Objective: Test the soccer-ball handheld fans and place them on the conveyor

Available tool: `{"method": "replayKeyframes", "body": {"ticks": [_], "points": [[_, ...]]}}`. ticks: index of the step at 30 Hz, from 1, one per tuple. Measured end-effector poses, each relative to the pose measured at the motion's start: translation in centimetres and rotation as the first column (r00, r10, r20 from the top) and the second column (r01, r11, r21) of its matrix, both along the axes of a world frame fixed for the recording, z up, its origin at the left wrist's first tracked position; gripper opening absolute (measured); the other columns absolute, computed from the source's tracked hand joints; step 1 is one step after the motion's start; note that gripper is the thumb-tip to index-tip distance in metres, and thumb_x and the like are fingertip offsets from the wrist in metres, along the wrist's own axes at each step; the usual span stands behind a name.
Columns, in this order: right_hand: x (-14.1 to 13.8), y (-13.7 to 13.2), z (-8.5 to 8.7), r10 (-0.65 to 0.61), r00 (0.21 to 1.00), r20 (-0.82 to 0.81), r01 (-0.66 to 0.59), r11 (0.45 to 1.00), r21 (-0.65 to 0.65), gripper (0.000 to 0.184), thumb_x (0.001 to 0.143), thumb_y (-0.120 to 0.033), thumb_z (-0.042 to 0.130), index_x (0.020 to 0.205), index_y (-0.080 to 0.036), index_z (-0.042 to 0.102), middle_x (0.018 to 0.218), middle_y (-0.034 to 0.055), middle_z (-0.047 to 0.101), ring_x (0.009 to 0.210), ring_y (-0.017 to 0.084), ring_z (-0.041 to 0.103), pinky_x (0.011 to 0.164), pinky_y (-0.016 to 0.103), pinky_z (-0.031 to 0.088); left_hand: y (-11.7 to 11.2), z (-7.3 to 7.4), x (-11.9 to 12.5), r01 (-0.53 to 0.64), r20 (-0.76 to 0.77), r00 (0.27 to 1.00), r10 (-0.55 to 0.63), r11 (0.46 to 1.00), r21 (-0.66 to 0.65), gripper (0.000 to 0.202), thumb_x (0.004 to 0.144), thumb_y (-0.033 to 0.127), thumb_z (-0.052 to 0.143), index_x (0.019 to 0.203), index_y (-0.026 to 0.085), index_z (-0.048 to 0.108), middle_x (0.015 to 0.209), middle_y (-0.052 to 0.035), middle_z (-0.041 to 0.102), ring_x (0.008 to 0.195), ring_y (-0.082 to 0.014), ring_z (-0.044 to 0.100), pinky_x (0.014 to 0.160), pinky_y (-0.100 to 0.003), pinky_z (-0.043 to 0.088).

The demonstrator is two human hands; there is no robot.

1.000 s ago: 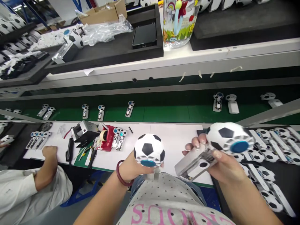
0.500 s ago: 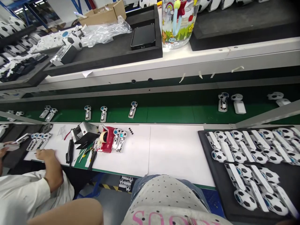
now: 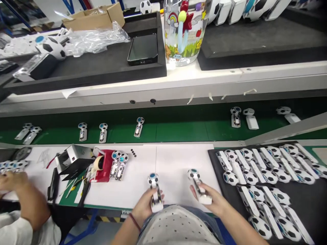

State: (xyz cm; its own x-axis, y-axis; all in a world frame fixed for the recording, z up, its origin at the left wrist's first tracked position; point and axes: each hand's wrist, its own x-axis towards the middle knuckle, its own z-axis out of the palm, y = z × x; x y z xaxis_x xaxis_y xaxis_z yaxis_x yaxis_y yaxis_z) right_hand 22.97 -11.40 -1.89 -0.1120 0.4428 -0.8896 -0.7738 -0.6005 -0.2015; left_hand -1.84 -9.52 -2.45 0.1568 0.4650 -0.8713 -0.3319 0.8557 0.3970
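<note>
My left hand [image 3: 145, 205] is closed round a white football-headed device [image 3: 154, 190], whose round top points away from me and whose open body shows dark inner parts. A second football-headed device [image 3: 196, 183] of the same sort, tilted to the left, is gripped in my right hand [image 3: 214, 199]. Both are held above the white paper [image 3: 176, 160] near the bench's front edge, apart from each other. Two similar devices [image 3: 120, 166] lie to the left, against a red tape dispenser [image 3: 104, 172].
On the right a black tray [image 3: 304, 204] carries rows of football-headed devices. Several more lie along the green belt [image 3: 173, 129] behind. Small black dots [image 3: 133, 153], a metal box [image 3: 74, 160] and hand tools [image 3: 73, 187] are at left, beside a co-worker's arm [image 3: 30, 200].
Both my hands have come into view, each holding a football-headed device; neither was seen before. The camera view has shifted, and the co-worker appears farther to the left.
</note>
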Motion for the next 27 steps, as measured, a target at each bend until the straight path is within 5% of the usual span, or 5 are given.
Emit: {"method": "replayKeyframes", "body": {"ticks": [4,10,13,21,27], "points": [[0.3,1.9,-4.6,-0.002,0.997,0.072,0.001,1.000,0.007,0.015,0.065,-0.009,0.068,0.071,-0.016,0.056,0.066,0.0050,0.065,0.067,0.019,0.066,0.063,0.026,0.057,1.8,-3.8,1.6,0.104,-0.004,0.995,-0.104,0.994,-0.033,0.029,0.063,0.023,0.067,0.080,0.018,0.044,0.070,-0.0033,0.060,0.062,-0.0173,0.062,0.057,-0.031,0.051],[6.3,16.1,-6.7,-0.152,0.947,0.282,0.094,0.973,0.210,0.015,0.080,-0.020,0.056,0.093,-0.013,0.055,0.080,0.0023,0.064,0.072,0.014,0.063,0.067,0.030,0.054,17.8,-3.1,5.2,0.307,-0.141,0.950,-0.278,0.916,0.260,0.055,0.072,0.030,0.062,0.117,0.025,0.033,0.099,-0.0055,0.060,0.079,-0.0194,0.063,0.069,-0.039,0.051],[9.2,19.1,-7.5,-0.181,0.909,0.375,0.118,0.976,0.185,0.029,0.084,-0.032,0.051,0.108,-0.016,0.050,0.089,0.0033,0.062,0.071,0.014,0.061,0.066,0.031,0.052,22.9,-4.0,5.8,0.449,-0.382,0.867,-0.320,0.833,0.323,0.057,0.081,0.040,0.050,0.129,0.023,0.024,0.111,-0.0093,0.055,0.087,-0.0196,0.060,0.076,-0.041,0.049],[5.3,9.9,-12.0,0.120,0.968,0.220,-0.116,0.993,-0.031,0.030,0.070,-0.031,0.065,0.094,-0.017,0.056,0.091,0.0087,0.065,0.080,0.021,0.064,0.072,0.031,0.048,24.1,-9.4,0.6,0.814,-0.920,0.328,-0.213,0.559,0.160,0.049,0.077,0.019,0.054,0.124,0.017,0.043,0.143,-0.0148,0.019,0.133,-0.0344,0.006,0.104,-0.054,0.012],[-0.2,5.8,-13.7,0.298,0.939,0.172,-0.273,0.949,-0.157,0.035,0.067,-0.039,0.064,0.093,-0.017,0.059,0.087,0.0072,0.067,0.081,0.020,0.064,0.073,0.030,0.045,28.7,-10.7,-1.8,0.838,-0.961,0.050,-0.272,0.535,-0.108,0.048,0.076,0.021,0.058,0.122,0.020,0.046,0.147,-0.0096,0.012,0.133,-0.0361,0.000,0.103,-0.060,0.008]]}}
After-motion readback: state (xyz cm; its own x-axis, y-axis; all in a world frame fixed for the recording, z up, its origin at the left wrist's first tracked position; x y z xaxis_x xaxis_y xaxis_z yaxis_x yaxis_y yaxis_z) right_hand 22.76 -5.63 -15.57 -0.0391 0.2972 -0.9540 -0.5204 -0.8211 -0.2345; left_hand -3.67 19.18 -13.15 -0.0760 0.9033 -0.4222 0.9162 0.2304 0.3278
